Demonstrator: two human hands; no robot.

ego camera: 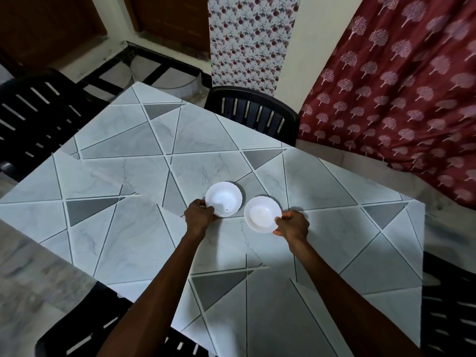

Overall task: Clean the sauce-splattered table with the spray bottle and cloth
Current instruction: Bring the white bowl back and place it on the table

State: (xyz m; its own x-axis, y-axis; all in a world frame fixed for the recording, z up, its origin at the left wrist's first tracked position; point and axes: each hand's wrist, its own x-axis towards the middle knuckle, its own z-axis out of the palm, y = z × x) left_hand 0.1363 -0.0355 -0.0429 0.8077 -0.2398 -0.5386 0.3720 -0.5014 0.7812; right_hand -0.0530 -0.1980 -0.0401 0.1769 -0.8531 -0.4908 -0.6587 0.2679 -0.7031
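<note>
A square table (128,228) with a grey-and-white geometric marble pattern fills the middle of the head view, one corner pointing to 12 o'clock and another to 3 o'clock. A maroon curtain (401,99) printed with pale trees hangs at 2 o'clock, beyond the table's far right edge. Four dark slatted chairs ring the table. One chair (31,112) is at 10 o'clock. A second chair (257,114) is pushed in at 1 o'clock. A third chair (85,331) is at 7 o'clock, under the person's left forearm. A fourth chair (449,305) is cut off by the frame at 4 o'clock. A floral wall panel (247,39) runs upward at 12 o'clock, beside a dark wooden door (175,19) at 11 o'clock.

Two bare forearms reach in from 6 o'clock toward the middle of the tabletop, where two small white bowls with scalloped rims sit close together without touching. The left bowl (224,199) lies at 11 o'clock of the right bowl (261,213) and carries a tiny dark speck (227,210) on its near inside wall.

The left hand (199,215) grips the left bowl's rim at its 8 o'clock side, fingers curled and thumb over the edge. The right hand (293,225) pinches the right bowl's rim at its 4 o'clock side between thumb and curled fingers. Whether either bowl rests on the table or is raised just off it cannot be told.
</note>
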